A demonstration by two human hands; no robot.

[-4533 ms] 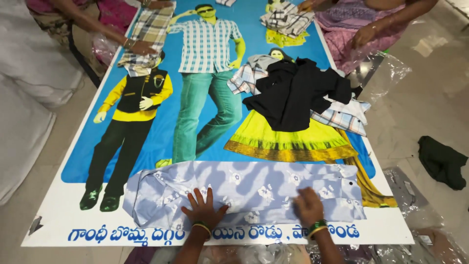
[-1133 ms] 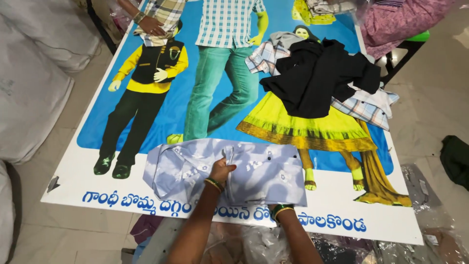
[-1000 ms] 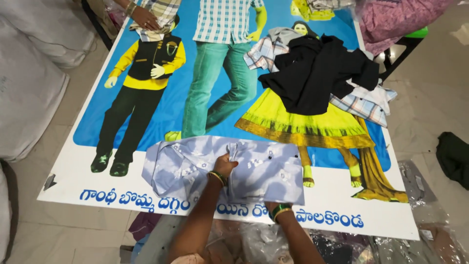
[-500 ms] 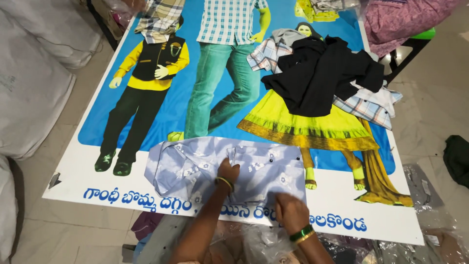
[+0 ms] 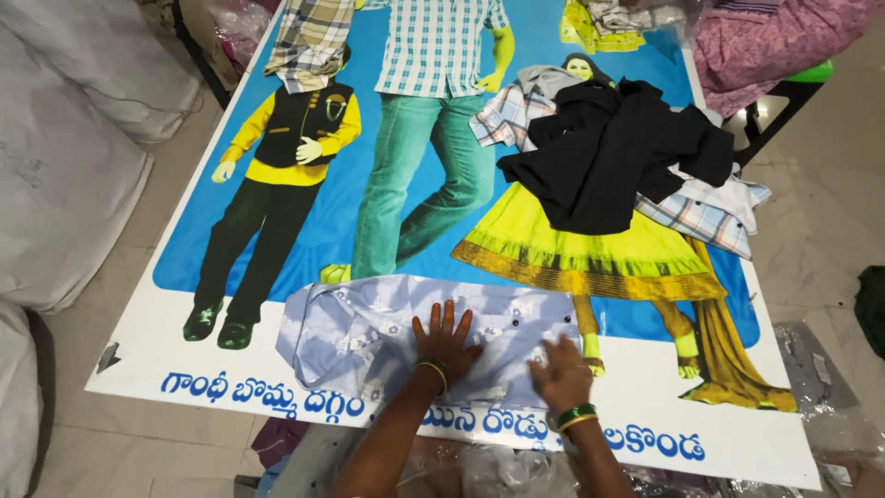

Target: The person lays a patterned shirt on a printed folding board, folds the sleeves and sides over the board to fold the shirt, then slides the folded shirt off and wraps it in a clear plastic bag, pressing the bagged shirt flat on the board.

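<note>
**Inspector:** Start with the item under your hands. Where does it lie?

**Me:** The pale blue shirt (image 5: 406,337) lies flat on the printed banner (image 5: 138,369), near its lower edge and just above the line of blue lettering. It is folded into a wide rectangle. Small pale motifs run across the cloth, and dark buttons show toward its right end. The collar end sits at the left.

**Inspector:** State of your left hand?

**Me:** My left hand (image 5: 444,339) rests palm down on the middle of the shirt, fingers spread wide and pressed to the cloth. It holds nothing. A thin yellow bangle circles that wrist.

**Inspector:** And the right?

**Me:** My right hand (image 5: 559,372) also lies flat, open, on the shirt's lower right corner, just beside the left hand but not touching it. It grips nothing. Green and gold bangles sit on that wrist.

**Inspector:** Surroundings?

**Me:** The banner shows clothed figures on a blue ground. Above and to the right of the shirt, well apart from it, a black garment (image 5: 618,157) lies heaped over a checked shirt (image 5: 701,217). Another checked garment (image 5: 309,41) lies at the banner's upper left. Clear plastic bags (image 5: 820,378) lie on the floor at the right, and large white sacks (image 5: 64,175) stand along the left. A pink cloth (image 5: 774,41) shows at the top right.
</note>
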